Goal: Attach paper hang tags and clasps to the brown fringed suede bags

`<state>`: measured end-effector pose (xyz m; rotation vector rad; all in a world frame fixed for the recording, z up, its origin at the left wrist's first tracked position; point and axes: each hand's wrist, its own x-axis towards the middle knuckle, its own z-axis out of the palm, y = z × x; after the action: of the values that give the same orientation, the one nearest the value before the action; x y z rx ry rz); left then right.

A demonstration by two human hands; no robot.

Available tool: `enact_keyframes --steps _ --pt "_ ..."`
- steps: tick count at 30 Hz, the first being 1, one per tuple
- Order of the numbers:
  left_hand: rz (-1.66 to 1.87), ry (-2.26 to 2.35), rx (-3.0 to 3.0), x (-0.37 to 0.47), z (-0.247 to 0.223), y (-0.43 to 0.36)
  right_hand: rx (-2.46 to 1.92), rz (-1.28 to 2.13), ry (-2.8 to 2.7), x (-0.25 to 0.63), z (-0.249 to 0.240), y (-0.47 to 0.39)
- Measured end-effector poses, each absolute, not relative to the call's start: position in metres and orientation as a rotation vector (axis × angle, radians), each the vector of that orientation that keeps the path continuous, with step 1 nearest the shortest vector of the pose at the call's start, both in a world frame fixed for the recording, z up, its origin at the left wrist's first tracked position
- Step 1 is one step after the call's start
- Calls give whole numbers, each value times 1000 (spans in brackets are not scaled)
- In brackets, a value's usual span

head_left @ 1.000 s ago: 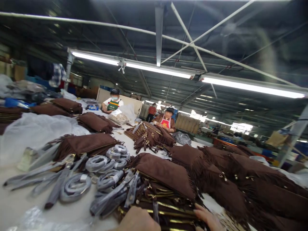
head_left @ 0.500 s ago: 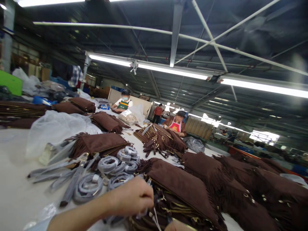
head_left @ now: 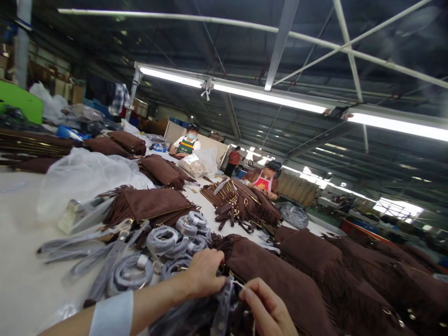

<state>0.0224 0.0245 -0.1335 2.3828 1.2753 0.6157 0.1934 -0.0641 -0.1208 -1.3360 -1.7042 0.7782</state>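
Note:
My left hand [head_left: 205, 274] is closed at the near left corner of a dark brown fringed bag [head_left: 276, 275]; what its fingers grip is hidden. Just under it hangs a strap in clear plastic wrap [head_left: 222, 305]. A thin white string [head_left: 239, 283] stretches from beside my left fingers to my right hand [head_left: 268, 308], which pinches its end between thumb and forefinger. Left of my hands lie several coiled grey wrapped straps [head_left: 163, 240]. The top bag rests on a stack, and its lower part is partly behind my right hand.
More brown bags [head_left: 371, 261] lie in piles to the right, and another bag [head_left: 154, 203] sits beyond the coils. Clear plastic sheeting [head_left: 91, 175] covers part of the white table [head_left: 21, 224]. Across it, a person in a green apron [head_left: 185, 145] and one in a red apron [head_left: 263, 181] sit.
My right hand has risen into view from the bottom edge, holding the string. My left hand has shifted slightly to the bag's corner. The wrapped strap now shows below it, and the view has tilted.

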Motion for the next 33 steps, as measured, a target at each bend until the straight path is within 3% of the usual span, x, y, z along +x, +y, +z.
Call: enact_keyframes --steps 4,10,20,28,33 --pt "570 1223 2366 17 -135 41 -1211 519 -2111 176 -130 -47" --pt "560 1089 2392 7 -124 59 -1550 -152 -2299 185 -168 -25" --pt "464 1031 2365 4 -112 46 -1716 394 -2050 195 -106 -31" --pt "547 908 2736 -3 -120 51 -1705 -101 -2383 187 -65 -6" --pt "575 975 2711 -8 -121 53 -1720 -196 -2502 188 -63 13"
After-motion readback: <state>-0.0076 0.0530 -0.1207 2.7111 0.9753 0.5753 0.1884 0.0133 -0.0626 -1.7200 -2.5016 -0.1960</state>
